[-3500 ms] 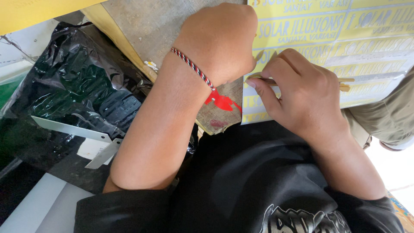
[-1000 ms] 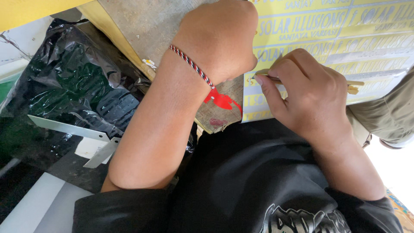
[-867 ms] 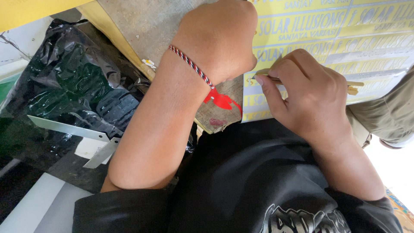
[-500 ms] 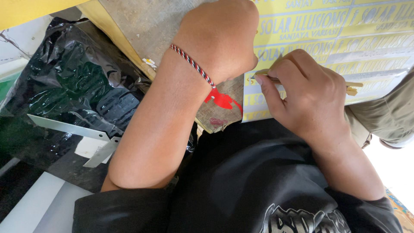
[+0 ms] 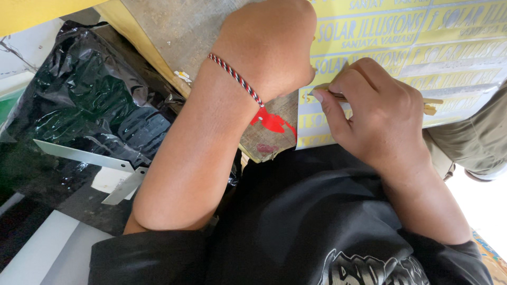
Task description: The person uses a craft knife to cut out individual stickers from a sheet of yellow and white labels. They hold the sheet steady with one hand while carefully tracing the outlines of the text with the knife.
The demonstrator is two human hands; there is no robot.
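Observation:
A yellow vinyl sticker sheet (image 5: 454,47) with rows of cut lettering lies on a worn wooden board (image 5: 174,37) in front of me. My left hand (image 5: 269,45), a braided cord around its wrist, is curled with knuckles up and presses on the sheet's left edge. My right hand (image 5: 375,113) pinches a thin wooden-handled tool (image 5: 430,103) against the lower left rows of the sheet. The tool's tip is hidden under my fingers. A red scrap of vinyl (image 5: 272,121) sits on the board below my left wrist.
A crumpled black plastic bag (image 5: 79,116) lies to the left, with two metal rulers (image 5: 84,155) on it. A yellow edge (image 5: 42,10) runs along the top left. Another person's knee in khaki trousers (image 5: 475,148) is at the right. My black shirt (image 5: 296,227) fills the bottom.
Almost nothing differs. My right hand with the tool has shifted slightly on the lower rows of the sheet; my left hand stays pressed in place.

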